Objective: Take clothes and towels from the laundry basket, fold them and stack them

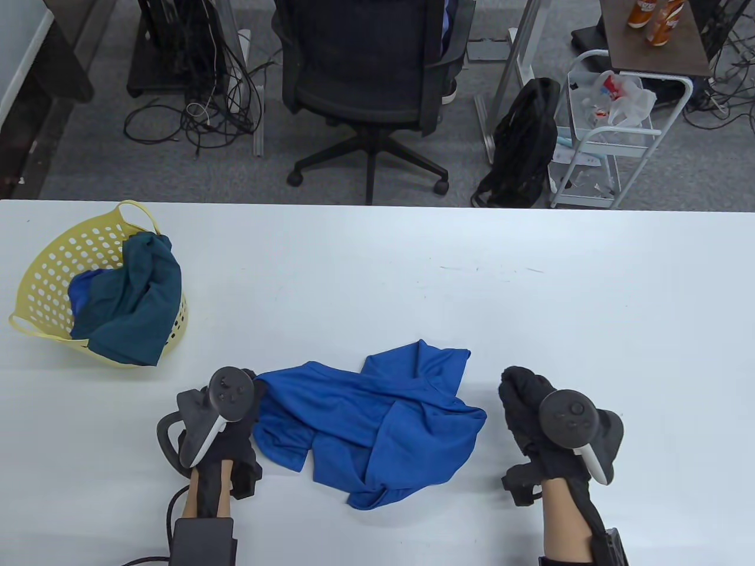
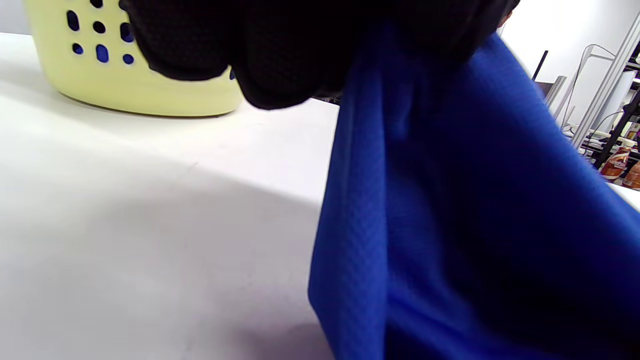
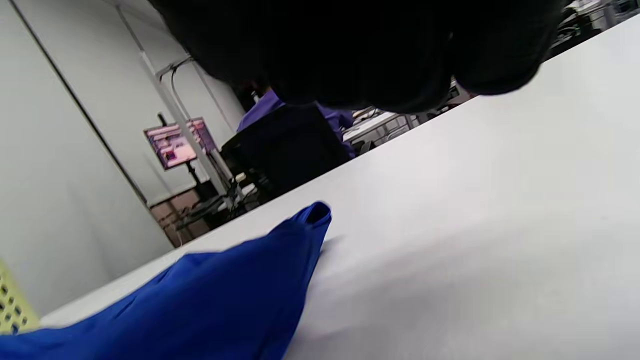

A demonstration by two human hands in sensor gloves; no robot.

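Note:
A crumpled bright blue shirt (image 1: 377, 418) lies on the white table (image 1: 531, 306) near the front edge. My left hand (image 1: 239, 407) grips its left edge; in the left wrist view the blue shirt (image 2: 450, 200) hangs from my curled left hand (image 2: 280, 55). My right hand (image 1: 522, 395) hovers to the right of the shirt, apart from it, with fingers curled and holding nothing. In the right wrist view my right hand (image 3: 360, 55) is above the table, and the blue shirt (image 3: 225, 295) lies to its left. A yellow laundry basket (image 1: 65, 259) at the left holds a teal garment (image 1: 135, 300).
The yellow basket (image 2: 125, 85) stands behind my left hand. Beyond the far edge of the table are a black office chair (image 1: 371, 71), a black backpack (image 1: 525, 141) and a white wire cart (image 1: 613, 135).

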